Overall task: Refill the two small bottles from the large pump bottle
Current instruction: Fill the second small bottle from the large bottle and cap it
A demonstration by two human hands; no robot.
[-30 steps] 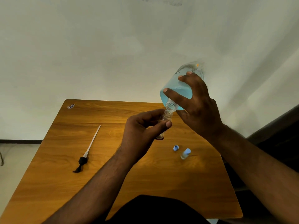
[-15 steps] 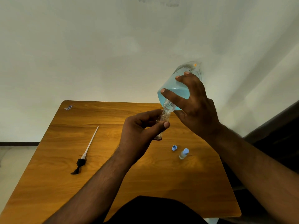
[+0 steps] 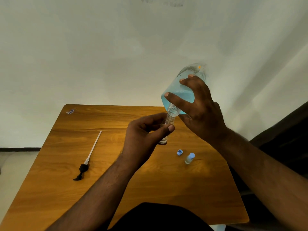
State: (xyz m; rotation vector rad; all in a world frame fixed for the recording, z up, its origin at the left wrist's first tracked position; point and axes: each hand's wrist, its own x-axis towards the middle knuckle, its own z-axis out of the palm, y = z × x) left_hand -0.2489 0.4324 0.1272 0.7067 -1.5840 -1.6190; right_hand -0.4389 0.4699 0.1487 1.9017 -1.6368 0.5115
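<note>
- Roughly midway, by my reading: the large bottle (image 3: 183, 95), its pump off, is tipped neck-down over the first small bottle (image 3: 167, 129), which looks mostly clear, so its filling seems barely begun.
- Right hand (image 3: 200, 107) has its fingers clamped round the large bottle's body; left hand (image 3: 143, 135) pinches the small bottle between thumb and fingers, above the table (image 3: 116, 164).
- Second small bottle (image 3: 189, 158) stands capped near the right edge, apparently waiting its turn; a loose blue cap (image 3: 179, 152) sits just beside it.
- Pump head (image 3: 86, 162), black with a thin white tube, lies well apart on the left.
- Large bottle is clear plastic with a ribbed neck and pale blue liquid; the table is glossy wood grain.
</note>
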